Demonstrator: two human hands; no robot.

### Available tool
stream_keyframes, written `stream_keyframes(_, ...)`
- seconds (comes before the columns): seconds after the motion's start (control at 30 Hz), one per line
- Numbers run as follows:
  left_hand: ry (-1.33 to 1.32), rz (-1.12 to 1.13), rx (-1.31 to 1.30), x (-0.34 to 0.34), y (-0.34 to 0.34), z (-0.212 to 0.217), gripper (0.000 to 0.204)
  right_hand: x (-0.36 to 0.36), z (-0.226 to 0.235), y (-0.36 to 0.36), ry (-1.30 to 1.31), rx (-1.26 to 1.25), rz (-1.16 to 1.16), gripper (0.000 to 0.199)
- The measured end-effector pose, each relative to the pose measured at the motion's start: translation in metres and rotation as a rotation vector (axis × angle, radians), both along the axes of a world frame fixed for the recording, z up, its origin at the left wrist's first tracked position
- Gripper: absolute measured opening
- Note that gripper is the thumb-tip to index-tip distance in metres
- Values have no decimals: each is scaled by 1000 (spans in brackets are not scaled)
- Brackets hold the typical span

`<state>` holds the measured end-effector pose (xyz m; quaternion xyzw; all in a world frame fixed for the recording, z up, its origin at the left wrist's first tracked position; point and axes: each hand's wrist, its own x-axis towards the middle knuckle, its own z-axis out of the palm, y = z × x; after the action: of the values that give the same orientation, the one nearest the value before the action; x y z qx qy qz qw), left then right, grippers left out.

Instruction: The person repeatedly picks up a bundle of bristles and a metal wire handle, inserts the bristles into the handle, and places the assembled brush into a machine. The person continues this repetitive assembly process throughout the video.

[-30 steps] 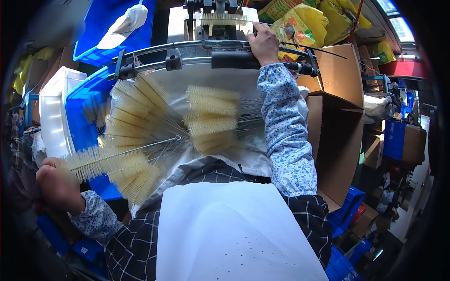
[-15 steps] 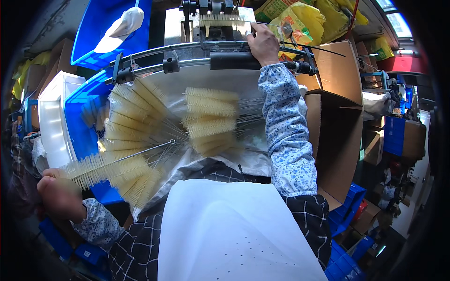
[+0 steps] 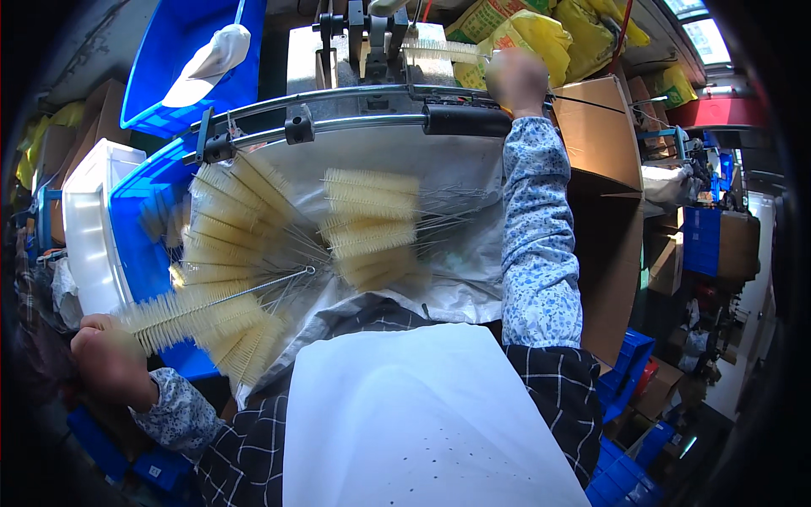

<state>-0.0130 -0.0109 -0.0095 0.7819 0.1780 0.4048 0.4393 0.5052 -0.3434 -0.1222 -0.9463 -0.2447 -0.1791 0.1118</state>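
Twisted-wire brushes (image 3: pixel 372 211) strew white sheeting (image 3: pixel 460 160); my left hand (image 3: pixel 111 359) grips one brush (image 3: pixel 169 319), my right hand (image 3: pixel 517 80) another brush (image 3: pixel 441 50); machine (image 3: pixel 356 35) ahead, blue tub (image 3: pixel 156 72) leftward.

Nothing legible here! Coloured print (image 3: pixel 486 24) runs over the yellow sacks (image 3: pixel 541 34) just beyond the right grip (image 3: pixel 517 80), and a small pale label (image 3: pixel 154 471) sits on the blue bin (image 3: pixel 171 461) below the left grip (image 3: pixel 111 362).

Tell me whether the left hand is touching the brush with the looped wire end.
Touching. The head view shows the left hand gripping the bristled end of the brush, its looped wire pointing away.
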Motion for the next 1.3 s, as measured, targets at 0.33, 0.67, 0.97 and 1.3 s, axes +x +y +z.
stream_keyframes(0.33,-8,-89,-60,-1,1,10,24,23,21,-35,107,-109,254,12)
stream_keyframes(0.67,-26,68,24,20,-7,11,22,-18,110,-131,-279,120,210,13)
stream_keyframes(0.97,-12,54,77,31,-12,18,21,-65,183,-144,-459,148,182,7)
stream_keyframes(1.3,-1,35,161,13,1,20,25,-67,190,-136,-458,193,207,6)
